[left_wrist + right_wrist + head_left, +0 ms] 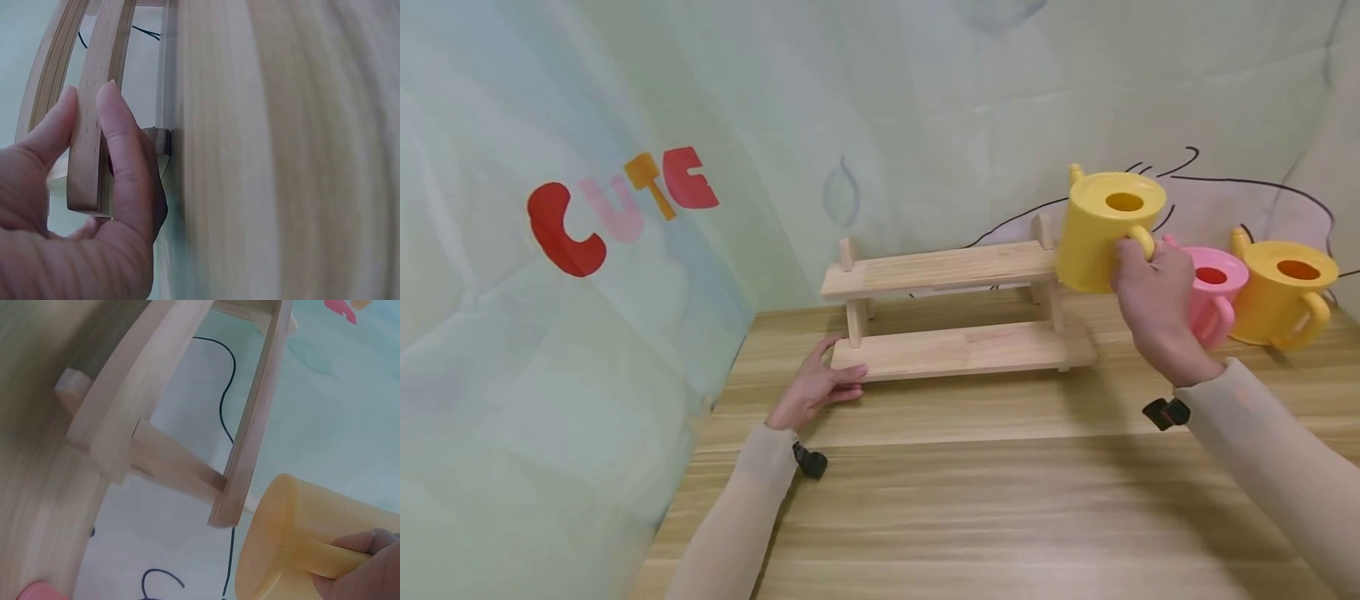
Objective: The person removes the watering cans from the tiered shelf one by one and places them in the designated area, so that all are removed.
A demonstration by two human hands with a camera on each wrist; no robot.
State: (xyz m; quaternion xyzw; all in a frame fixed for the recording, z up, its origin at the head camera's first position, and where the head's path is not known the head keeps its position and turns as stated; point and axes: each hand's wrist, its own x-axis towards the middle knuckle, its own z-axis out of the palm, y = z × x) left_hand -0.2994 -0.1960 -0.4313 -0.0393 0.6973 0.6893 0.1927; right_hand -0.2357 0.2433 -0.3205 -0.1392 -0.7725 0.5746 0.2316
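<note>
My right hand [1157, 300] grips the handle of a pale yellow watering can [1086, 237]. It holds the can upright in the air, by the right end of a two-tier wooden shelf [955, 267]. In the right wrist view the yellow watering can [281, 531] is near the upper tier's end, its handle in my fingers. Around the left end of the lower board [962, 350] my left hand [812, 383] has its thumb and fingers. The left wrist view shows my left hand [81, 250] with that board [90, 150] between thumb and finger.
A pink watering can [1231, 271] and a deeper yellow watering can [1262, 292] stand to the right, behind my right forearm. The wooden table [962, 500] runs back to a printed cloth backdrop [887, 125], which also covers the left side.
</note>
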